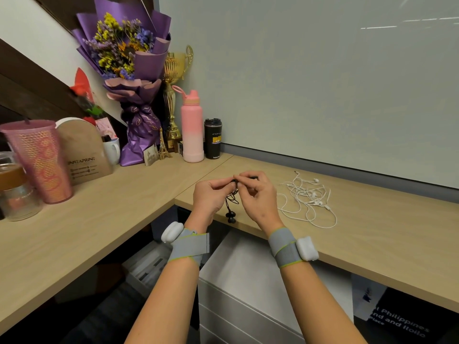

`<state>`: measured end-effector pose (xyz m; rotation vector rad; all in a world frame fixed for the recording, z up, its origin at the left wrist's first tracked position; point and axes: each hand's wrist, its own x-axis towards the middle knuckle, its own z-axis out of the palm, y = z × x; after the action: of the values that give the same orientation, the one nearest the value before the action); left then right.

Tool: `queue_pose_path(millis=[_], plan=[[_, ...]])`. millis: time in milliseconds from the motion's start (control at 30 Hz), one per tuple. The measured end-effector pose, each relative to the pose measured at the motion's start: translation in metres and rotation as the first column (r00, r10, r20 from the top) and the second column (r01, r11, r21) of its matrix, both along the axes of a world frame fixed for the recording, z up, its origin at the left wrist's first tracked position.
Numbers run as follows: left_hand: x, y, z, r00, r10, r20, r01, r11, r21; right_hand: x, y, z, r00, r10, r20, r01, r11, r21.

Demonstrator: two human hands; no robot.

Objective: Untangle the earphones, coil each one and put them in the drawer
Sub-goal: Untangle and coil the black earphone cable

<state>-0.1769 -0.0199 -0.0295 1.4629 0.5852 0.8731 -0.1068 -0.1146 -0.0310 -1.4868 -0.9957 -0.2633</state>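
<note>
My left hand (211,194) and right hand (258,194) pinch black earphones (231,207) above the counter (372,234) edge, buds dangling. White earphones (308,199) lie tangled just right. Both cords look light, limp, snag-prone; I'd grip near a plug and work the loops free gently.

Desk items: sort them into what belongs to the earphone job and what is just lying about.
Belongs to the job:
black earphones, held by left hand and right hand
white earphones, tangled on the desk
drawer unit below

Lying about:
bouquet
trophy
pink bottle
black tumbler
pink cup
</note>
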Motion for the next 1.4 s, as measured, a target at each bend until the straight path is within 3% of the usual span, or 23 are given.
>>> queue_pose_path(millis=[167,367,500,633,700,800,967,1133,1400], plan=[[-0.003,0.001,-0.003,1.000,0.009,-0.023,-0.008,0.999,0.049,-0.002,-0.002,0.002,0.999,0.023,-0.025,-0.024,0.998,-0.061],[-0.005,0.002,-0.010,0.981,0.074,-0.178,-0.019,0.956,0.294,0.008,-0.004,0.009,0.992,-0.070,-0.109,0.063,0.996,-0.069],[-0.008,0.003,-0.004,0.944,0.048,-0.328,0.144,0.833,0.535,0.011,-0.007,0.006,0.976,-0.013,-0.219,-0.006,0.996,-0.084],[-0.012,0.000,-0.002,0.944,-0.036,-0.327,0.248,0.731,0.636,0.023,-0.009,0.004,0.932,0.009,-0.364,-0.036,0.997,-0.069],[-0.011,0.000,-0.005,0.947,-0.051,-0.318,0.247,0.749,0.615,0.028,-0.009,0.001,0.891,-0.029,-0.452,-0.012,0.996,-0.088],[-0.009,0.000,-0.014,0.947,-0.087,-0.309,0.233,0.849,0.475,0.032,-0.006,-0.008,0.852,-0.111,-0.511,0.044,0.989,-0.140],[-0.005,-0.005,-0.021,0.973,-0.101,-0.209,0.166,0.933,0.320,0.030,-0.010,-0.017,0.943,-0.184,-0.277,0.114,0.961,-0.252],[-0.003,0.000,-0.015,0.986,-0.045,-0.163,0.090,0.956,0.279,0.024,-0.012,-0.024,0.984,-0.072,-0.161,0.014,0.944,-0.331],[-0.002,0.001,-0.011,0.977,-0.059,-0.207,0.110,0.964,0.241,0.021,-0.009,-0.026,0.964,-0.116,-0.238,0.016,0.922,-0.387]])
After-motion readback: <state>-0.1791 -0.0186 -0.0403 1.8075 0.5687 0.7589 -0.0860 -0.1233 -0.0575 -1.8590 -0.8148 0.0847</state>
